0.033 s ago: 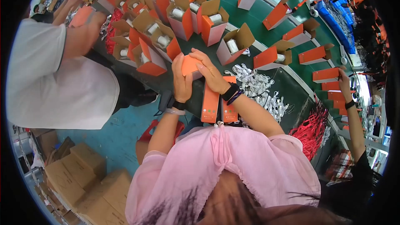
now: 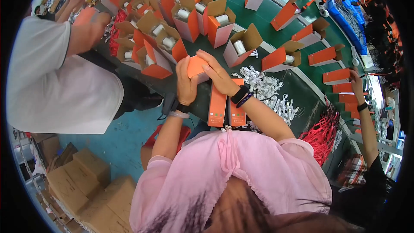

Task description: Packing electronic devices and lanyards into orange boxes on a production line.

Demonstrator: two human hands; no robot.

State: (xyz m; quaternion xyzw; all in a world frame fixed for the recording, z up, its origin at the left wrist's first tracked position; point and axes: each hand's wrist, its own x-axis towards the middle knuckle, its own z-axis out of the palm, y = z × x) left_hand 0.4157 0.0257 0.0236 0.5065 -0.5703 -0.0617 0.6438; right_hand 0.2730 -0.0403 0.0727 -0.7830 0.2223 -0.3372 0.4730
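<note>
Green conveyor belt [image 2: 276, 26] runs across a crowded packing line, with us standing at its near edge. Our left hand [image 2: 186, 87] and right hand [image 2: 217, 75] are both closed around one small orange box [image 2: 197, 67]. The left cups it from the side and below, and the right lies across its top with the fingers curled over the far edge. The box sits squarely between the two palms, raised just above the belt's edge and close in front of our chest.

Nothing has shifted between the two views: hands and box sit as they did, so the work on this box stands at the same stage, the box fully in our grip. We cannot tell whether its flaps are shut, since the fingers hide them.

Just below our wrists stand two flat orange cartons [image 2: 217, 103], upright against the belt's rim. Right of them lies a heap of small white parts [image 2: 265, 88]. Beyond the hands, open orange-and-white boxes [image 2: 241, 45] stand in rows, many with a white roll inside. A co-worker in a white shirt [image 2: 51, 86] leans in on our left. Another person's hand [image 2: 357, 84] reaches for boxes far right, above a bundle of red cords [image 2: 321, 133]. Brown cartons [image 2: 73, 181] are stacked on the floor, lower left.
</note>
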